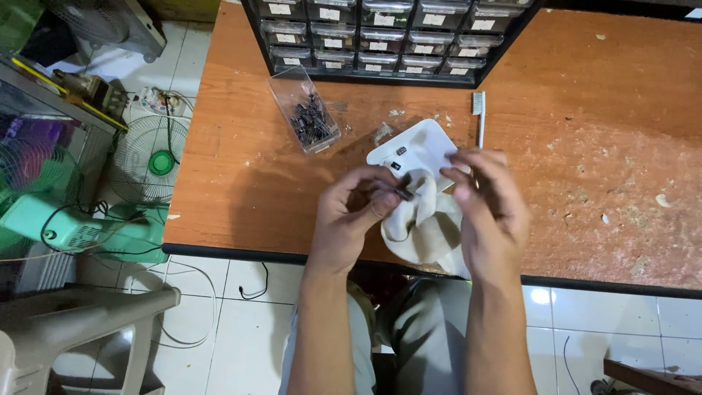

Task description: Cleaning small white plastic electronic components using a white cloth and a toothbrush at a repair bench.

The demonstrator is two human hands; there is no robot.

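You're sitting at a worn orange table [585,183] over white floor tiles, fans lying off to the left. Your left hand [351,219] is pinching a small dark part [404,194], and your right hand [490,208] is gripping a cream cloth [424,227]. Behind them, a white tray [424,143] is holding two parts, and a clear drawer [303,110] is sitting full of dark ones.

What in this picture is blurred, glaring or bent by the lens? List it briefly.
Head view: left hand and right hand are slightly motion-blurred around the cloth; the small dark part at the left fingertips is too soft to identify; a bright glare spot sits on the floor tile; the table edge bows from wide-angle distortion.
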